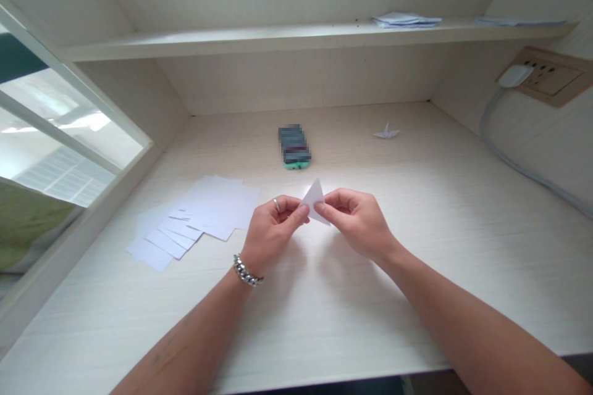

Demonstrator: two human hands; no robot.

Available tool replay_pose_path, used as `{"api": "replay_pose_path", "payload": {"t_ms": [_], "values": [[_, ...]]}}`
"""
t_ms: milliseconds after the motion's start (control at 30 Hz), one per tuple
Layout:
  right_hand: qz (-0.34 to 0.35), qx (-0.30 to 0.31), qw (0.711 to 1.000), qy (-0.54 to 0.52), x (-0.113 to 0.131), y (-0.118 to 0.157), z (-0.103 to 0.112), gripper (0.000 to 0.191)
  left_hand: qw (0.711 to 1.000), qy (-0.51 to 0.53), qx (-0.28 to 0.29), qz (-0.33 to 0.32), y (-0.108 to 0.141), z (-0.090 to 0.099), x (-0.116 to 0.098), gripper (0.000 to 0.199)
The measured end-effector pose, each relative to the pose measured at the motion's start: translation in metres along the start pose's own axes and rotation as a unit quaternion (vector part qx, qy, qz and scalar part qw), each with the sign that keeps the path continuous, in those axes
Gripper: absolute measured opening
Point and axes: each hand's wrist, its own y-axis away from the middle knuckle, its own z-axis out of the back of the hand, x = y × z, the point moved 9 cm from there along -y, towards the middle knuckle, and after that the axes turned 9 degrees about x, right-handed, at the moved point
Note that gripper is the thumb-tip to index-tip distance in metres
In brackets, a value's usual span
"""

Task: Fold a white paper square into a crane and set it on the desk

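A small folded white paper (315,199) with a pointed top is held up between my two hands, above the middle of the desk. My left hand (277,226), with a ring and a chain bracelet, pinches its left edge between thumb and fingers. On the other side, my right hand (356,220) pinches the right edge, thumb lying across the paper's face. Loose white sheets (222,202) lie fanned out to the left of my left hand. Beyond my hands is a phone (295,145) with a green edge, its screen blurred.
A small folded paper crane (386,132) stands at the back right. Folded papers (406,20) rest on the shelf (278,42) above. A white plug (515,76) sits in the right wall socket, its cable (523,168) hanging down. A window (55,129) is on the left.
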Motion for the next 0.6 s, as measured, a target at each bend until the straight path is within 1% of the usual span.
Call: {"api": "replay_pose_path", "payload": {"t_ms": [100,200,300,400,500,600], "values": [[-0.046,0.053,0.997,-0.036,-0.014,-0.005,-0.008,0.016,1.0,0.002,-0.009,0.016,0.0,0.002,0.003,0.017],[-0.057,0.07,0.995,-0.047,-0.017,-0.006,-0.009,0.02,1.0,0.002,0.001,0.023,0.0,0.001,0.004,0.018],[-0.072,0.083,0.994,-0.017,-0.017,-0.004,-0.012,0.025,1.0,0.003,0.007,0.023,0.0,0.0,0.004,0.019],[-0.099,0.146,0.984,0.008,-0.02,0.0,-0.025,0.029,0.999,-0.004,0.021,0.025,0.0,-0.003,0.002,0.017],[-0.119,0.193,0.974,0.003,-0.024,0.004,-0.036,0.024,0.999,-0.012,0.034,0.04,0.0,-0.005,0.001,0.014],[-0.136,0.202,0.97,0.001,-0.028,0.005,-0.038,0.021,0.998,-0.013,0.024,0.061,0.0,-0.004,0.002,0.017]]}}
